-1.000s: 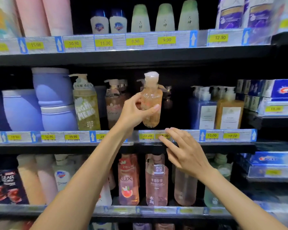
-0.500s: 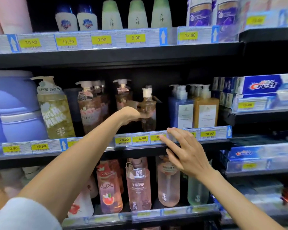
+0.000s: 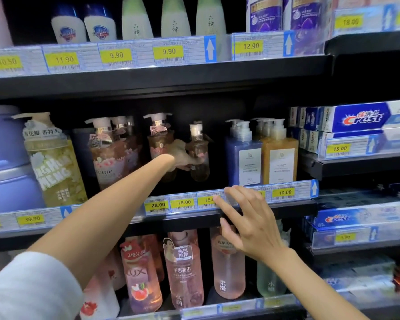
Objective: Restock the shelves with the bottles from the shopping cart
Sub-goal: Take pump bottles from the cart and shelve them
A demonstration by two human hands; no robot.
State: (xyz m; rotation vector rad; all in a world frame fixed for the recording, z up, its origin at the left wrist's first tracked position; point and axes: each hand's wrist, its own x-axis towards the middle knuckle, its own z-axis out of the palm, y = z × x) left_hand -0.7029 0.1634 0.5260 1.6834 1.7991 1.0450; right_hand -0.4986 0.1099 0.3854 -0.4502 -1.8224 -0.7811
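A clear orange-tinted pump bottle (image 3: 198, 155) stands deep on the middle shelf (image 3: 240, 213), in the gap between the brown pump bottles and the blue ones. My left hand (image 3: 183, 157) reaches far in and grips this bottle around its body. My right hand (image 3: 247, 220) is spread flat, fingers straight, with the fingertips touching the price-tag rail at the shelf's front edge. It holds nothing. The shopping cart is out of view.
Brown Kustie pump bottles (image 3: 112, 153) and a yellow-green bottle (image 3: 52, 162) stand left of the gap; blue (image 3: 243, 155) and amber (image 3: 278, 155) pump bottles stand right. Pink bottles (image 3: 183, 271) fill the lower shelf. Crest toothpaste boxes (image 3: 360, 118) are stacked at right.
My left hand has carried the orange bottle from in front of the shelf down and deep into the gap. My right hand has stayed on the price rail. The view moved closer.
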